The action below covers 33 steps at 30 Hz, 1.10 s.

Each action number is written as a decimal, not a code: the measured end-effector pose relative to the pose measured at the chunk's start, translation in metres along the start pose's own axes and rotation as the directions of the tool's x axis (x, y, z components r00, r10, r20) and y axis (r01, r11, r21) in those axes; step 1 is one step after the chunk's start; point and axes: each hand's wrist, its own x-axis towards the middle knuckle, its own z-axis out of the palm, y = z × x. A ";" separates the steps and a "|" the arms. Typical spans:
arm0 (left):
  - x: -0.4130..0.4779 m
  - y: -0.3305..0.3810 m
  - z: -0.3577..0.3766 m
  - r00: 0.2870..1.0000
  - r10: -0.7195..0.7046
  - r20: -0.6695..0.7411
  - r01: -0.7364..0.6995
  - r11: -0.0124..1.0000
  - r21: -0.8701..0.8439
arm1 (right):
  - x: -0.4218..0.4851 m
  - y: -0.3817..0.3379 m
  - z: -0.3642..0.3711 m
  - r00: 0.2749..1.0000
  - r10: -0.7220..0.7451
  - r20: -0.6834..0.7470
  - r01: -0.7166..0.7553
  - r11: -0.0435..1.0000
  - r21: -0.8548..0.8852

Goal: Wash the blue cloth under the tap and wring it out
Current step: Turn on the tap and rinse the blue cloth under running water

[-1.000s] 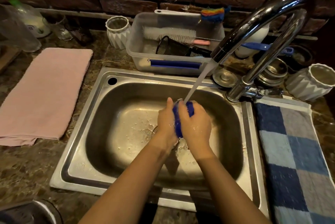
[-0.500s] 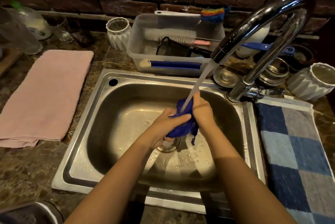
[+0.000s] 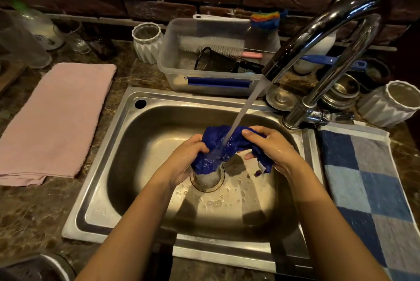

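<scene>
The wet blue cloth (image 3: 218,144) is bunched between both hands over the drain of the steel sink (image 3: 113,167). My left hand (image 3: 188,155) grips its left end and my right hand (image 3: 270,146) grips its right end, a corner dangling below. Water streams from the chrome tap (image 3: 318,37) straight onto the middle of the cloth. Both hands are wet. Part of the cloth is hidden inside my fists.
A pink towel (image 3: 56,119) lies left of the sink, a blue checked towel (image 3: 372,189) on the right. Behind stand a clear plastic tub (image 3: 181,69) with brushes, white ribbed cups (image 3: 146,42) (image 3: 393,105), steel bowls (image 3: 341,94) and the brick wall.
My hands have moved apart, spreading the cloth out wider under the stream; a second ago it was squeezed tight between them.
</scene>
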 end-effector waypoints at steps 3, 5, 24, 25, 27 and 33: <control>-0.001 -0.003 0.000 0.999 -0.014 -0.037 0.015 1.000 0.023 | -0.004 0.000 0.006 0.989 -0.081 -0.121 0.067 0.991 -0.117; -0.004 -0.003 0.000 0.999 -0.011 -0.041 0.010 0.999 -0.032 | -0.006 0.002 0.013 0.978 -0.122 -0.168 0.093 0.981 -0.170; -0.012 -0.006 0.060 0.940 0.232 -0.250 -0.235 0.972 0.019 | 0.035 -0.003 0.072 0.912 0.016 -0.410 -0.043 0.997 -0.057; -0.012 -0.005 0.058 0.941 0.244 -0.233 -0.244 0.969 0.029 | 0.034 0.000 0.071 0.915 0.015 -0.402 -0.012 1.000 0.010; -0.013 0.001 0.052 0.946 0.253 -0.201 -0.251 0.967 0.034 | 0.026 0.002 0.064 0.925 -0.063 -0.375 0.059 0.998 -0.021; 0.003 0.014 0.021 0.943 0.153 -0.295 -0.143 0.988 0.056 | 0.005 0.028 0.020 0.998 -0.014 -0.067 -0.004 0.966 -0.259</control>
